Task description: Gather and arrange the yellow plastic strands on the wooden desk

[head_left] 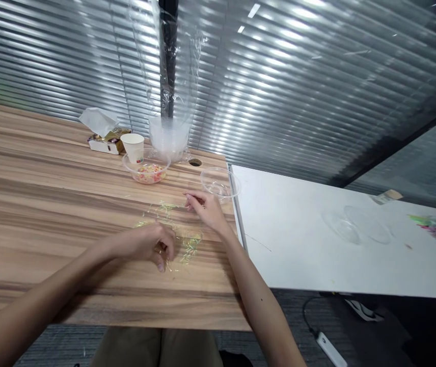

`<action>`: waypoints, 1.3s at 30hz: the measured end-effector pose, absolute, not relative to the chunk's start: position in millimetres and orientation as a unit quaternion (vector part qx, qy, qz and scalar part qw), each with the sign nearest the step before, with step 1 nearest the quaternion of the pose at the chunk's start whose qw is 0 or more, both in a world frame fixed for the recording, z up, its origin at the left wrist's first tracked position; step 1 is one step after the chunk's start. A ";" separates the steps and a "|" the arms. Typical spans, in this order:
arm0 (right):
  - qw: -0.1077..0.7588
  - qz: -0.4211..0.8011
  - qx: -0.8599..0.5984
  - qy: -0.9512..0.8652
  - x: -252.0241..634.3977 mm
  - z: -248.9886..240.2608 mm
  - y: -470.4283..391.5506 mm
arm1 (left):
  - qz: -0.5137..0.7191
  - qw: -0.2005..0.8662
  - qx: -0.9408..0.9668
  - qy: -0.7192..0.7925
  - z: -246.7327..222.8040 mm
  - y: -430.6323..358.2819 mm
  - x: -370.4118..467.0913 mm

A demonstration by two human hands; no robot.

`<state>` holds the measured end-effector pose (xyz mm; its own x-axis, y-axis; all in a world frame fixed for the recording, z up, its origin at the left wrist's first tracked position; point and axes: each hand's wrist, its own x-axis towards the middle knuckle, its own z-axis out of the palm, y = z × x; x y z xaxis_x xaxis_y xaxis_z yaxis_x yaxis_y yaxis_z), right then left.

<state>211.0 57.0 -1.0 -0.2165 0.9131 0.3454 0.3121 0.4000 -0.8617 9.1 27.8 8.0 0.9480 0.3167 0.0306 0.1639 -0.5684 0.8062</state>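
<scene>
Left hand [160, 245] half-curled over strips [191, 246], right hand [202, 205] nearly pinched, any hold unclear; bowl [220, 187] at two o'clock, presumably for reach.

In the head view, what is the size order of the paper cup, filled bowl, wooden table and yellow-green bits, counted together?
1. Wooden table
2. Yellow-green bits, as one spread
3. Filled bowl
4. Paper cup

The place is looking like an office: slatted blinds [69, 56] are lining the glass wall [412, 171]. A desk [50, 193] with a cable hole [195, 162] is standing over carpet [73, 341].
</scene>
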 end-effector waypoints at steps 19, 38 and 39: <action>0.257 0.247 -0.405 -0.842 203.3 22.0 4.9 | 0.065 0.388 0.891 0.226 20.1 36.2 -10.5; 0.144 0.084 -0.309 -0.936 200.7 -5.5 -70.3 | 0.098 0.379 0.885 0.252 5.2 33.9 -7.6; 0.138 0.081 -0.311 -0.937 202.7 -5.3 -72.8 | 0.101 0.377 0.886 0.248 3.8 32.1 -6.3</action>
<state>202.7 -72.8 -5.3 -0.7687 0.6049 0.2079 0.5601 0.7935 -0.2379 -6.3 32.1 3.8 0.8560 0.5169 -0.0077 0.3638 -0.5917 0.7194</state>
